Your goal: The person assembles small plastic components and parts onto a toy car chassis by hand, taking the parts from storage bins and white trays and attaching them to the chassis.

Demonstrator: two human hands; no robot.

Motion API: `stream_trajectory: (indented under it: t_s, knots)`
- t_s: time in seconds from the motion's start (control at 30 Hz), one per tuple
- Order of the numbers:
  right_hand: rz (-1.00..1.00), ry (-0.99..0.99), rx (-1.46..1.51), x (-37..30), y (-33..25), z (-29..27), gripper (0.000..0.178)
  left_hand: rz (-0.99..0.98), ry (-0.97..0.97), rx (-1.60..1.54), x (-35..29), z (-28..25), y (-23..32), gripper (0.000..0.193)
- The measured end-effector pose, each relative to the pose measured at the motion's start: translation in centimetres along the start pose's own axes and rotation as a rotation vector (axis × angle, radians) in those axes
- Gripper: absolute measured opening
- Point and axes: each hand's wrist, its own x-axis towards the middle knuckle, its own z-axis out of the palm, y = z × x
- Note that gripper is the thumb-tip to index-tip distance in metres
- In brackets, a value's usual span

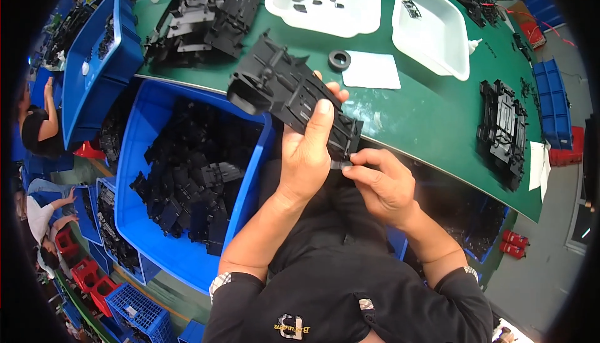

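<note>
Green table (431, 115); black plastic part (294, 85) in hands (303, 159).

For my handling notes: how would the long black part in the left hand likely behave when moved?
The long black part seems stiff: its far end juts past the left hand without visible sag. It looks thin-walled, so probably light, and its uneven, jagged outline might snag.

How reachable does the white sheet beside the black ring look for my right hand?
Probably yes: nothing bulky stands between your right hand and the white sheet across the table, though that hand is busy at the end of the black part your left hand holds.
</note>
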Motion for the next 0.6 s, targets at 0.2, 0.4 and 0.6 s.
stream_trajectory:
  t_s: [0.2, 0.4, 0.6]
  knots:
    - [0.161, 0.079, 0.139, 1.0, -0.9, -1.3, 0.016, -0.072, -0.088, 0.015, 0.0, -2.3, -0.4, 0.046]
    - [0.212, 0.038, -0.070, 3.3, -1.0, -2.8, 0.065, -0.163, -0.173, 0.011, -0.5, -1.3, -1.7, 0.043]
    - [0.220, -0.014, 0.048, 2.5, 0.1, -1.9, 0.082, -0.229, -0.225, 0.096, -1.0, -0.1, -1.8, 0.055]
